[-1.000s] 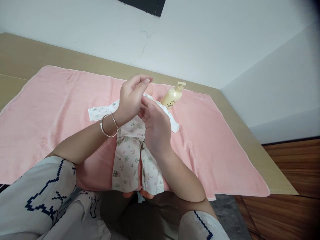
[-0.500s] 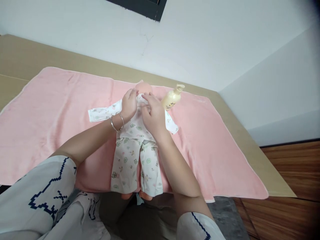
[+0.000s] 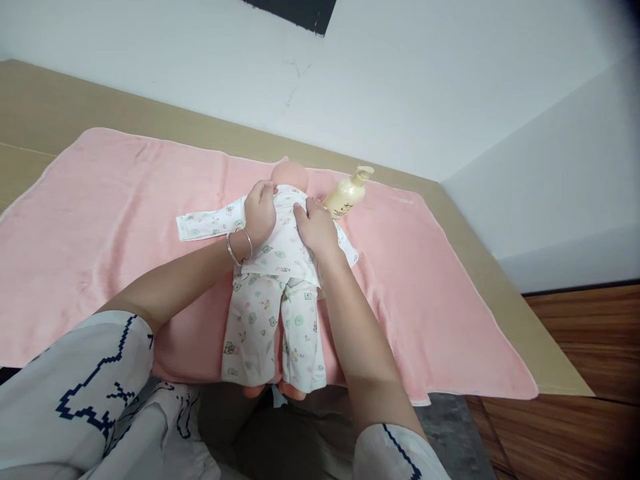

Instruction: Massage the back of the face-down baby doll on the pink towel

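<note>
A doll point(image 3: 289, 175) with a bare pinkish head lies on its back, feet toward me. It wears a white printed pajama top point(image 3: 285, 247) and matching pajama trousers point(image 3: 253, 327). At the collar and shoulder on the left side, my left hand point(image 3: 260, 215) is closed on the top, fingers curled and fingertips partly hidden. My right hand point(image 3: 319, 228) rests on the opposite shoulder of the top, its thumb on the chest and apart from the fingers. One sleeve stretches out flat to the left; the other is partly covered by my right hand and forearm.
A pale yellow pump bottle point(image 3: 346, 195) stands just beyond my right hand. Under the doll a pink blanket point(image 3: 425, 293) is spread over a wooden table point(image 3: 545, 353). A white wall point(image 3: 390, 87) rises behind the table.
My right hand has moved from the collar outward and down to the right shoulder, uncovering the chest and neckline. The left hand stays nearly in place.
</note>
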`<state>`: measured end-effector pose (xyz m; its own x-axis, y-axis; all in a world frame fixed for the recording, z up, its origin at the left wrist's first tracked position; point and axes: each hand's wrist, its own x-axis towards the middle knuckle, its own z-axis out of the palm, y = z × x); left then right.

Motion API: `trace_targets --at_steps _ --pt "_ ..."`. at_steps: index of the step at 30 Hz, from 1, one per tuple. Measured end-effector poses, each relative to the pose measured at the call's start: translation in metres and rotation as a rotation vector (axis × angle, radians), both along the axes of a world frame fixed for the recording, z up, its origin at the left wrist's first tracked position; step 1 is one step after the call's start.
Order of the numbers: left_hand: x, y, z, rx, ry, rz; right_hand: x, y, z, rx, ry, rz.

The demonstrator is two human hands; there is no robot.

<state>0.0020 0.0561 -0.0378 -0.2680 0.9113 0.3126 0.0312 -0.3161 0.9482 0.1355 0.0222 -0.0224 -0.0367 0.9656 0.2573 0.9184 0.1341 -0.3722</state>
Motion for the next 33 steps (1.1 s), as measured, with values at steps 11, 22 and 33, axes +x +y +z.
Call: trace_targets --at_steps 11,22,33 --pt "0.002 -0.004 -0.004 0.069 0.069 0.020 -0.016 -0.008 0.007 -0.005 0.018 0.151" --pt "0.001 -0.007 -0.009 0.090 0.134 -0.009 -0.018 -0.018 0.015 0.022 -0.088 0.029" --pt "-0.003 -0.009 -0.013 0.202 0.517 -0.039 -0.002 0.002 0.002 -0.052 0.061 0.127"
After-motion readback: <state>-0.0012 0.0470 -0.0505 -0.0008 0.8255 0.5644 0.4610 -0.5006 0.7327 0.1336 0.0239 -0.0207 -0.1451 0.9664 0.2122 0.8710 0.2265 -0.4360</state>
